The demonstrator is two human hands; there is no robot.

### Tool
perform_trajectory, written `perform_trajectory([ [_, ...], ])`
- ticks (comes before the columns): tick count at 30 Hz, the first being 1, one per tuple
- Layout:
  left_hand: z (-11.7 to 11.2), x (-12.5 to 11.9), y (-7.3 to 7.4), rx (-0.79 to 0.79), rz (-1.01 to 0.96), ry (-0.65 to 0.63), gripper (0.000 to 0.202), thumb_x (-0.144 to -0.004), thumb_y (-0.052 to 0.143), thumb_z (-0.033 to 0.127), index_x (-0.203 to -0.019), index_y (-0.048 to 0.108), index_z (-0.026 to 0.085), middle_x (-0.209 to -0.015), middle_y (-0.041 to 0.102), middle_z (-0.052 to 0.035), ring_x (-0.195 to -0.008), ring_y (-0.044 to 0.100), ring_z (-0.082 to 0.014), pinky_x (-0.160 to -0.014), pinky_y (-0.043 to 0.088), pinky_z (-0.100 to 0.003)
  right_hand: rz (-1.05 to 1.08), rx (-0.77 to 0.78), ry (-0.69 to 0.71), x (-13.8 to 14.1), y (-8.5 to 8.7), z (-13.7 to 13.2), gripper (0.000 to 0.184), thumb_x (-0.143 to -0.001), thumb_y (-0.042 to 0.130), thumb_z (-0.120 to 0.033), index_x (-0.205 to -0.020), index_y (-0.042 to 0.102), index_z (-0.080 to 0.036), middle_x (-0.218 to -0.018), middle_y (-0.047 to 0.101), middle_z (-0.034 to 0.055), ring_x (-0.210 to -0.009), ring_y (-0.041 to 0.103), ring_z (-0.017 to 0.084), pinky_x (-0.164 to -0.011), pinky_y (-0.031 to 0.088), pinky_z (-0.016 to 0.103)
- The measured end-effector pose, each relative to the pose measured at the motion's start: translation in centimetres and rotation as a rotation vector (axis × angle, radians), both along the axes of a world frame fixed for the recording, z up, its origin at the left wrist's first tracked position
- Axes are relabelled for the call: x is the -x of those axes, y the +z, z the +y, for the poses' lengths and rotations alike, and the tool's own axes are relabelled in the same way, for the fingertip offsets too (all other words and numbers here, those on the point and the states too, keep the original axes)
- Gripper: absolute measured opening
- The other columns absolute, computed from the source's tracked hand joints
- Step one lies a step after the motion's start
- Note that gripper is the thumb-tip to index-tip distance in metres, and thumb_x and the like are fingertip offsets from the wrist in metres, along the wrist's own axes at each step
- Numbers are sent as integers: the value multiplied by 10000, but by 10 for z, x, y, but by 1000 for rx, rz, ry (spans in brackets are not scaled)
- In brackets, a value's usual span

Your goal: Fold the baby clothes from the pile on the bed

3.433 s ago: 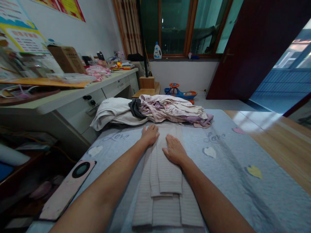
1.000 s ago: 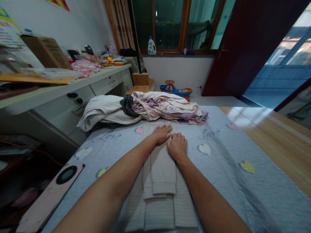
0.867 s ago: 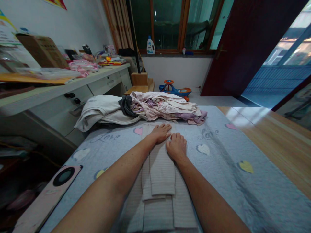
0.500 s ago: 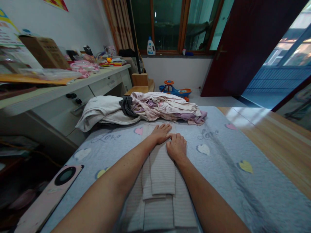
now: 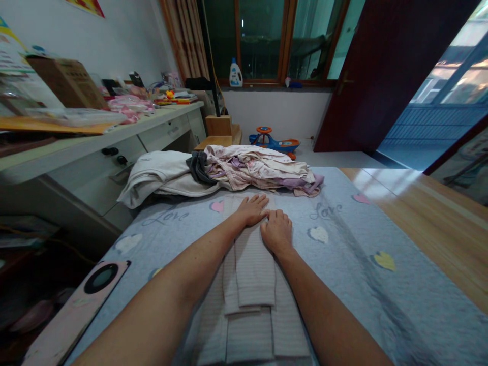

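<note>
The person's left hand [image 5: 251, 210] and right hand [image 5: 276, 233] lie palm down, side by side, on a folded, striped beige cloth [image 5: 251, 284]. Neither hand clamps it, and the fingers rest just beside each other at its far end. The cloth sits directly under and toward the person from both hands, in stacked layers on a pale blue heart-print bedspread [image 5: 343, 305]. Just beyond the fingertips is a heap of pink-and-cream clothes [image 5: 259, 170], with a white folded garment [image 5: 156, 178] beside it, farther left. Left of the hands runs a cluttered white desk [image 5: 95, 137]. Well beyond the hands, a blue-and-orange toy ride-on car [image 5: 273, 142] stands on the floor beneath the window.
</note>
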State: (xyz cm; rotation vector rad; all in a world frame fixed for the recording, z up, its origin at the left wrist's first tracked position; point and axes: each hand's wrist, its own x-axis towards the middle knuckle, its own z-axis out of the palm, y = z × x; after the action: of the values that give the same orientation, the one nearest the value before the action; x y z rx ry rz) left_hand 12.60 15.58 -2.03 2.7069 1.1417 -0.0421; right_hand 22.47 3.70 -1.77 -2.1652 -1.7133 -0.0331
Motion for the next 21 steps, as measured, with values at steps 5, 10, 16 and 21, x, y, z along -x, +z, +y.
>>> perform_trajectory([
  [5,-1,5,-6,-64,-57,22,565,-1027,234,426,-1563,282,257,-1667,209,-30,-1530,168,-240,-1201,206,-530,-19,17,-1,0,1,1,242,-857,555,-223,-1076,632,-155,-1135,615,145,-1076,531,280,-905,375,371],
  [10,-1,3,-5,-62,-45,33,567,-1020,252,383,-1559,296,213,-1659,232,-57,-1526,183,-250,-1196,221,-540,15,-9,-7,-2,-2,2,236,-855,546,-214,-1071,623,-160,-1128,619,139,-1078,522,279,-919,362,372],
  [16,1,2,-5,-46,-50,28,545,-1017,287,369,-1542,330,232,-1650,259,-59,-1514,226,-260,-1182,241,-571,39,-92,128,-6,-7,4,220,-884,508,-172,-1065,632,-188,-1094,638,99,-1071,514,251,-972,315,365],
  [21,3,6,-12,-131,-226,70,527,-995,372,299,-1498,402,142,-1608,350,-116,-1481,311,-225,-1206,264,-432,12,-43,159,-7,-8,5,167,-904,511,-194,-985,656,-191,-1051,646,88,-1026,527,241,-937,318,363],
])
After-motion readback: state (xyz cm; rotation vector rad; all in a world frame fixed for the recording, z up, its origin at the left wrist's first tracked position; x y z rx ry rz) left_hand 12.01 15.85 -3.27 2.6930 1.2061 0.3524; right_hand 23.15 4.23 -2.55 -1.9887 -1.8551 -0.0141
